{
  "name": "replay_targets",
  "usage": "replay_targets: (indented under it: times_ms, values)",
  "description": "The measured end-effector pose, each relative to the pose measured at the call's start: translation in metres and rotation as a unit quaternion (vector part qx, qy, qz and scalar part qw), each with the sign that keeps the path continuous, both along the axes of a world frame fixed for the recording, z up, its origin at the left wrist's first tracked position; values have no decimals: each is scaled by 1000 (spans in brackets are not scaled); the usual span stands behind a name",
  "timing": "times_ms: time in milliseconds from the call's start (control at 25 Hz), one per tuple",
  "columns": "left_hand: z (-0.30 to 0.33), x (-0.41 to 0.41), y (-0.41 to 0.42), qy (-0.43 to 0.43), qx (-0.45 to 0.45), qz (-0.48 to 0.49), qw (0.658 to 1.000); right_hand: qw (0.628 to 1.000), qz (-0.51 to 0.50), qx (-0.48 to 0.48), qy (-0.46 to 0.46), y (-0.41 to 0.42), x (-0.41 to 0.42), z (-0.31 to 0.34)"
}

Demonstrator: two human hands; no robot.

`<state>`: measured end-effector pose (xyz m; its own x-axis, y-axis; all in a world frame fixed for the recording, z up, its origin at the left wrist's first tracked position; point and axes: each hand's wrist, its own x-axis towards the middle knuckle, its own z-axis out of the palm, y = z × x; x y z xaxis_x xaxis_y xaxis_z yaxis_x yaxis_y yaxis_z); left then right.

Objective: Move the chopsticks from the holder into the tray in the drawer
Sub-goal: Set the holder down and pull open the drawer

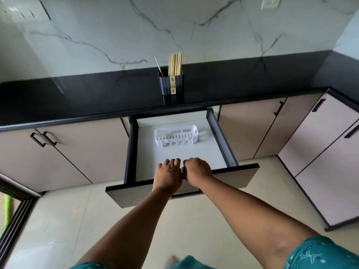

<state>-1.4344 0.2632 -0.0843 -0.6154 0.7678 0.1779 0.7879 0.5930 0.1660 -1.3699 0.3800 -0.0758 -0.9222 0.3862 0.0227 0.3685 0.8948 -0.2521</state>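
wooden chopsticks (175,64) well beyond hands (182,174)

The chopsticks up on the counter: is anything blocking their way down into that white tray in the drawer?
Nothing visible does. The chopsticks stand in the holder on the counter; the drawer is open and the white tray looks empty.

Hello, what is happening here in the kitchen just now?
A person has both hands, left and right, on the front edge of an open drawer under the black counter. A white tray lies empty inside it. The chopsticks stand in the dark holder on the counter, untouched, so no chopstick has been moved yet.
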Motion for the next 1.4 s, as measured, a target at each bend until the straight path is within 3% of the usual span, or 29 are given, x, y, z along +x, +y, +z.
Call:
replay_targets:
  times_ms: [280, 520, 720, 880, 1080, 1400]
  values:
    - [21, -70, 30, -14, 74, 93, 993, 997, -24, 7, 70, 46, -64, 29]
    - [-11, -164, 60, -123, 75, 169, 975, 997, -62, -42, 11, 111, -133, -3]
    - [-55, -240, 82, -258, 44, 224, 939, 971, -129, -169, -106, 161, -180, -45]
    - [-87, -277, 98, -341, 1, 250, 906, 937, -229, -242, -102, 192, -203, -77]
    - [-117, -292, 121, -459, 17, 323, 828, 883, -306, -343, -99, 216, -216, -108]
    - [-135, -277, 115, -439, 30, 378, 814, 869, -377, -304, -104, 213, -214, -131]
